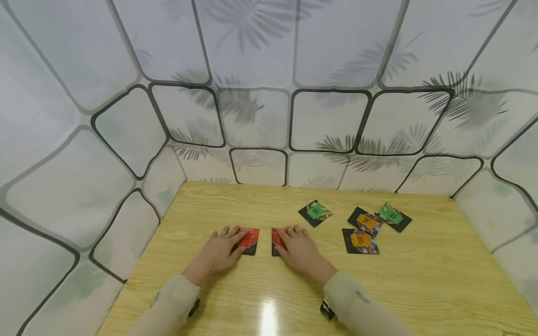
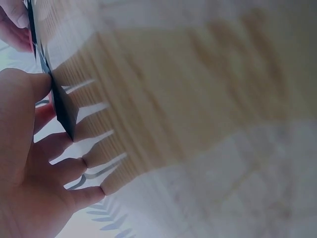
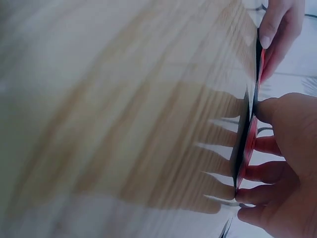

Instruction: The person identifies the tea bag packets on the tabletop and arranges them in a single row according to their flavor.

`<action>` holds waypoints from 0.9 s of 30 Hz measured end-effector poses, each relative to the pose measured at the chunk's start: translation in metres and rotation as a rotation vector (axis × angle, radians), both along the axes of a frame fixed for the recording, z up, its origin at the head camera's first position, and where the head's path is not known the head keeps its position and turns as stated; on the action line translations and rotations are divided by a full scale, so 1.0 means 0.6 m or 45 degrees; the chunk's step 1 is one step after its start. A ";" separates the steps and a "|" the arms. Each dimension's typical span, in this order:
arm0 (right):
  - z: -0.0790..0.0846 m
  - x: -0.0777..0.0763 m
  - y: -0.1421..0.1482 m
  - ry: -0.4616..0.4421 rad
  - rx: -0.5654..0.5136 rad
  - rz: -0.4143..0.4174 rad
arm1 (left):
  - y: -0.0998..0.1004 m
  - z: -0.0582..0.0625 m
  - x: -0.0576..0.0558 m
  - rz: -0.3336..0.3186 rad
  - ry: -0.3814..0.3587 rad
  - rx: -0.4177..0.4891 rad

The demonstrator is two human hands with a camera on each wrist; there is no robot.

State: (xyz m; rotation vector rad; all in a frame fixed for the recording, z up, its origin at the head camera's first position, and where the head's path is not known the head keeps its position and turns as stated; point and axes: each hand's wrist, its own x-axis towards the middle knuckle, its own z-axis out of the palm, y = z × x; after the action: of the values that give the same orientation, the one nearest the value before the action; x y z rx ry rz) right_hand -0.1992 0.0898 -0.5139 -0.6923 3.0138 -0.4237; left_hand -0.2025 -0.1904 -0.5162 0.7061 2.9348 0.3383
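Two flat red-and-black cards lie side by side on the wooden table, with a narrow gap between them. My left hand (image 1: 220,249) rests palm down on the left red card (image 1: 253,241) and covers its outer part. On the right red card (image 1: 275,239), my right hand (image 1: 303,249) lies the same way, fingertips over its right part. In the left wrist view the thumb and spread fingers touch the card (image 2: 63,111) and the tabletop. The right wrist view shows the thumb and fingertips on the other card (image 3: 242,144), fingers extended.
To the right lie a green card (image 1: 315,213), two overlapping orange cards (image 1: 362,240) and another green card (image 1: 394,217) touching the upper orange one. Patterned white sheeting (image 1: 260,121) walls in the table (image 1: 420,280) at the back and both sides.
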 end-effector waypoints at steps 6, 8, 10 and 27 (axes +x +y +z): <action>-0.003 0.001 -0.020 0.010 0.022 -0.012 | 0.000 -0.001 -0.001 0.001 0.003 0.012; -0.004 0.001 -0.025 0.015 0.028 -0.017 | 0.000 -0.001 -0.001 0.000 0.002 0.015; -0.005 0.002 -0.031 0.025 0.043 -0.023 | 0.000 -0.002 -0.001 0.001 -0.002 0.016; -0.009 0.003 -0.067 0.016 0.122 -0.089 | 0.001 -0.001 -0.002 0.020 -0.014 0.044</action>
State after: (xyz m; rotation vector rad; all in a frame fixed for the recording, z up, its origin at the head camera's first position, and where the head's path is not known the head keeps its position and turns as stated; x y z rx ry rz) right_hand -0.1976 0.0494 -0.5191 -0.5874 3.0532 -0.2752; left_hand -0.2036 -0.1899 -0.5166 0.6836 2.9323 0.3937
